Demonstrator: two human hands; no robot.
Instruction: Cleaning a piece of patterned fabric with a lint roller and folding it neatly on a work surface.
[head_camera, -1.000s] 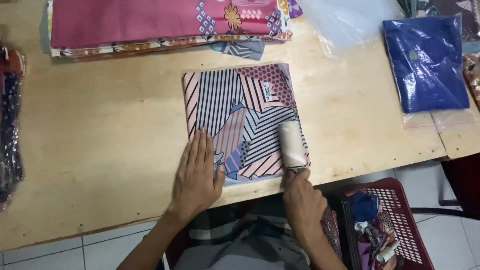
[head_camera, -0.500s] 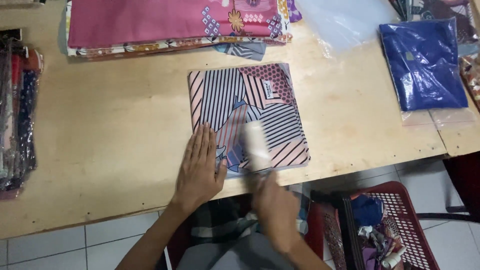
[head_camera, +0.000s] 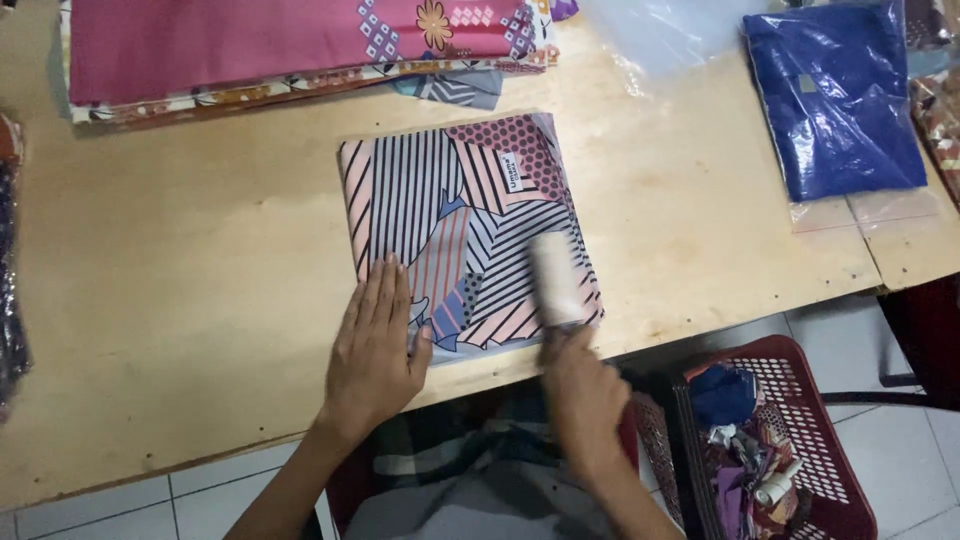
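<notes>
A folded cloth (head_camera: 460, 200) with black stripes, pink patches and a dotted maroon corner lies flat on the wooden table (head_camera: 200, 280). My left hand (head_camera: 375, 350) presses flat on its near left corner, fingers together and pointing away from me. My right hand (head_camera: 582, 395) grips the handle of a lint roller (head_camera: 556, 278), whose pale cylinder rests on the cloth's near right part. A small white label (head_camera: 516, 171) sits on the cloth's far right area.
A stack of pink patterned cloths (head_camera: 290, 45) lies at the table's far edge. A blue cloth in a clear bag (head_camera: 835, 95) sits far right, with an empty clear bag (head_camera: 665, 35) beside it. A maroon basket (head_camera: 800, 440) with scraps stands on the floor at right.
The roller has swept left across the cloth and come back to the near right part. My left hand has stayed on the near left corner.
</notes>
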